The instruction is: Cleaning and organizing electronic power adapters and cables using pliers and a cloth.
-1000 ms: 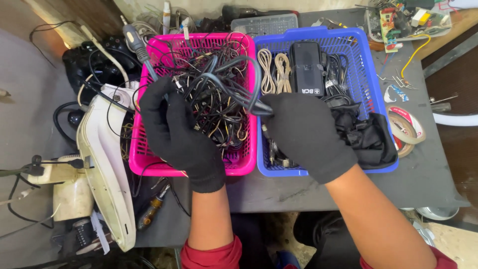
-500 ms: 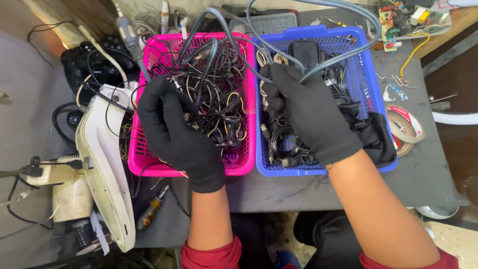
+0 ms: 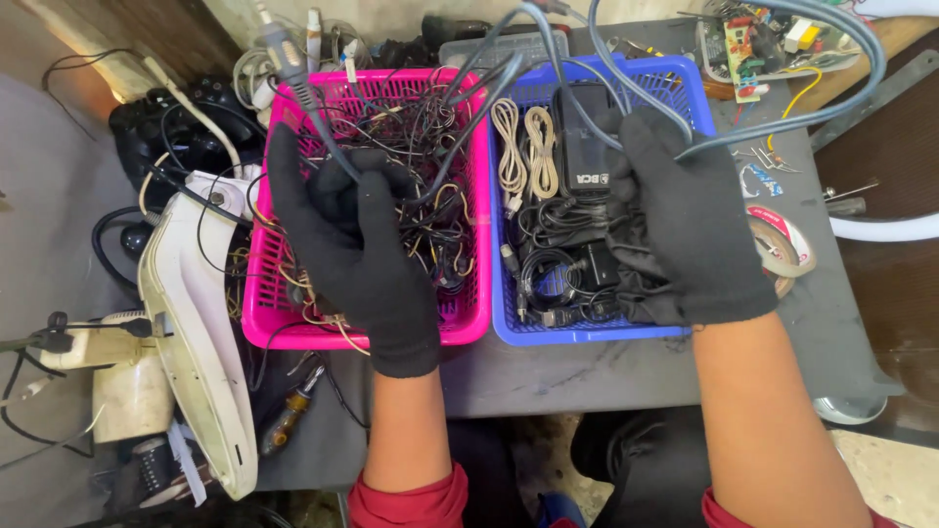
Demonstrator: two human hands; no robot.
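Both my hands wear black gloves. My left hand (image 3: 357,254) hovers over the pink basket (image 3: 469,323), which is full of tangled thin wires, and grips a grey cable (image 3: 460,117) near its plug end. My right hand (image 3: 690,225) is over the blue basket (image 3: 587,332) and holds the same grey cable, which loops up and away to the right (image 3: 861,88). The blue basket holds coiled beige cords (image 3: 523,147), a black power adapter (image 3: 582,147) and black leads.
A white plastic housing (image 3: 191,313) and a black controller (image 3: 161,137) lie left of the pink basket. A screwdriver (image 3: 289,416) lies near the table's front edge. A tape roll (image 3: 782,249), a circuit board (image 3: 748,44) and small tools sit at the right.
My hands have drawn apart, the right one moving right over the blue basket. The grey cable has been pulled up out of the pink basket's tangle and now arcs overhead.
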